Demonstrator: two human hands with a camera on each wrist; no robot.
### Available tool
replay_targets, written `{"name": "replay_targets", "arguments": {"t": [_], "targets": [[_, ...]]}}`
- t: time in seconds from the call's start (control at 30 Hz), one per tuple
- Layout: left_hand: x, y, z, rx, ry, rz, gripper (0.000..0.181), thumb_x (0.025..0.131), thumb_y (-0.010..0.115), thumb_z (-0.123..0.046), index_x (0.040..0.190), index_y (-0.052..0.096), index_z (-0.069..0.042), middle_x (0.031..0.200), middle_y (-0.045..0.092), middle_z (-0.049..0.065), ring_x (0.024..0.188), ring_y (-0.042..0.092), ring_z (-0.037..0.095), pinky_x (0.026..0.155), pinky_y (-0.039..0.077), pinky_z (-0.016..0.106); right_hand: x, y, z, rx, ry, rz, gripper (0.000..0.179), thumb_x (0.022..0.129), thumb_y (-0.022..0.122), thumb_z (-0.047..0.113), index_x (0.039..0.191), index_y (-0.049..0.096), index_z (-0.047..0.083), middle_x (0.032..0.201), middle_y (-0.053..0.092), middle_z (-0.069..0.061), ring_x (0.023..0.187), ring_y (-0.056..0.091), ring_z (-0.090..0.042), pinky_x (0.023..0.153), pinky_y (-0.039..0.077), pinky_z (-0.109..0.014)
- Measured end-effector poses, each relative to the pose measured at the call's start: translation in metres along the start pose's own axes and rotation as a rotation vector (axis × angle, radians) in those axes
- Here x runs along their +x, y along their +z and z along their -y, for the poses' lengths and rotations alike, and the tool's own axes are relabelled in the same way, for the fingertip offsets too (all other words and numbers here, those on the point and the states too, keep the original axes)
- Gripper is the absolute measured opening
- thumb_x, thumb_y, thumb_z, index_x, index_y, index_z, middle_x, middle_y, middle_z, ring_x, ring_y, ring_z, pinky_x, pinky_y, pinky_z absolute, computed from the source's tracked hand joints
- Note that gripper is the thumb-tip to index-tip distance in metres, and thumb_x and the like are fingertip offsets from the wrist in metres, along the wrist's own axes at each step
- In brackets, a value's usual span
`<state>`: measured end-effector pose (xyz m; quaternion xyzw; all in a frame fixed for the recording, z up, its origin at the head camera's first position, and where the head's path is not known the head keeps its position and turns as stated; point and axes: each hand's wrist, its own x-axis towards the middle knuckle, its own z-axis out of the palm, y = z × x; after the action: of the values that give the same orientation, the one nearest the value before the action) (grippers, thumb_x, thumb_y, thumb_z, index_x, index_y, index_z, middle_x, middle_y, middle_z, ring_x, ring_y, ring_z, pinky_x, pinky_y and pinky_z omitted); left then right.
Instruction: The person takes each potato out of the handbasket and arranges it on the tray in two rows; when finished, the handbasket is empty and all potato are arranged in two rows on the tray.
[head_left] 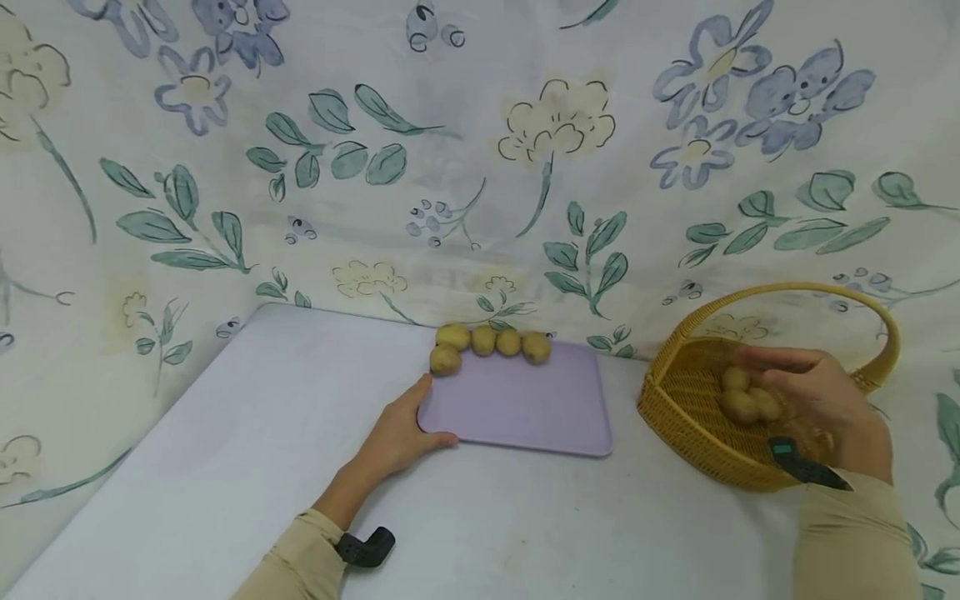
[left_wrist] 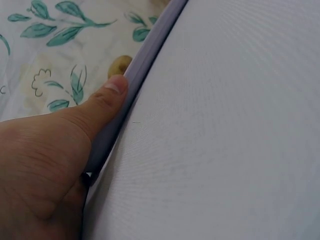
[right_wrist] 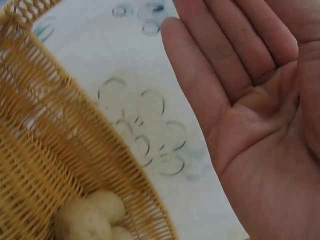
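My left hand (head_left: 399,429) holds the near left corner of a lilac tray (head_left: 517,408), its thumb along the front edge and its fingers at the left side. In the left wrist view, the thumb (left_wrist: 107,97) presses against the tray's rim (left_wrist: 150,47). Several potatoes (head_left: 483,340) line the tray's back edge and far left corner. On the right, my right hand (head_left: 821,396) hovers over a wicker basket (head_left: 682,433), fingers extended and palm bare in the right wrist view. Three potatoes (head_left: 738,407) lie clustered inside the basket, partly beside the hand.
A white table (head_left: 262,417) bears the tray and basket. Behind it hangs a floral cloth (head_left: 465,167). The basket's tall arched handle (head_left: 787,287) rises around the right hand's space.
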<state>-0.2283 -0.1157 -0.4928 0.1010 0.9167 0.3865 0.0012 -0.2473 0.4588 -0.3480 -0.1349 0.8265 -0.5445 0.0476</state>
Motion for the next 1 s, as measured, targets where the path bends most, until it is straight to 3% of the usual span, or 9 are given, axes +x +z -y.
{"name": "replay_targets", "arguments": {"t": [0.17,0.37,0.43,0.77,0.87,0.93,1.0], "targets": [[0.0,0.002,-0.004,-0.001,0.0,0.013,0.12,0.074,0.089,-0.047,0.161,0.023,0.0,0.167,0.026,0.018,0.155,0.028,0.034,0.128,0.028,0.048,-0.005,-0.007,-0.014,-0.15,0.14,-0.13,0.036,0.104,0.061,0.02,0.14,0.065,0.017,0.111,0.069,0.036,0.103,0.058,0.022,0.08,0.049,-0.002],[0.001,0.004,-0.007,0.011,-0.005,0.011,0.119,0.073,0.09,-0.046,0.161,0.024,-0.001,0.167,0.027,0.017,0.155,0.029,0.033,0.128,0.028,0.048,-0.01,-0.005,-0.03,0.036,0.247,-0.19,0.041,0.102,0.063,0.025,0.144,0.061,0.022,0.109,0.07,0.035,0.101,0.059,0.021,0.078,0.045,-0.002],[0.001,0.004,-0.007,0.012,-0.005,0.016,0.119,0.074,0.09,-0.047,0.161,0.023,-0.001,0.167,0.027,0.017,0.155,0.029,0.034,0.127,0.029,0.048,-0.009,-0.004,-0.033,0.055,0.262,-0.2,0.043,0.102,0.064,0.026,0.144,0.06,0.021,0.109,0.07,0.035,0.101,0.059,0.021,0.078,0.045,-0.002],[-0.001,-0.003,-0.002,0.038,-0.004,-0.013,0.119,0.075,0.088,-0.049,0.161,0.022,0.001,0.167,0.027,0.019,0.154,0.029,0.037,0.127,0.03,0.05,0.018,0.002,-0.041,-0.08,0.266,-0.225,0.053,0.097,0.07,0.035,0.147,0.057,0.02,0.105,0.064,0.045,0.104,0.051,0.027,0.08,0.042,0.002],[0.0,-0.002,-0.003,0.037,0.005,0.0,0.119,0.076,0.087,-0.049,0.161,0.022,0.002,0.167,0.027,0.02,0.154,0.029,0.037,0.126,0.03,0.051,0.019,0.0,-0.044,-0.189,0.352,-0.251,0.063,0.093,0.07,0.05,0.149,0.055,0.023,0.112,0.06,0.046,0.132,0.046,0.01,0.086,0.04,-0.002],[0.0,-0.002,-0.005,0.024,0.004,0.004,0.118,0.075,0.088,-0.049,0.161,0.022,0.001,0.167,0.027,0.02,0.154,0.029,0.037,0.127,0.029,0.05,0.018,-0.001,-0.046,-0.268,0.416,-0.243,0.074,0.09,0.068,0.061,0.151,0.052,0.022,0.136,0.058,0.032,0.149,0.036,-0.013,0.103,0.043,-0.016],[0.0,-0.001,-0.006,0.022,0.001,0.003,0.118,0.075,0.088,-0.048,0.161,0.023,0.001,0.167,0.027,0.019,0.154,0.029,0.036,0.127,0.029,0.05,0.017,-0.001,-0.048,-0.327,0.456,-0.213,0.085,0.088,0.064,0.069,0.153,0.049,0.015,0.158,0.048,0.008,0.153,0.025,-0.039,0.115,0.043,-0.041]]}}
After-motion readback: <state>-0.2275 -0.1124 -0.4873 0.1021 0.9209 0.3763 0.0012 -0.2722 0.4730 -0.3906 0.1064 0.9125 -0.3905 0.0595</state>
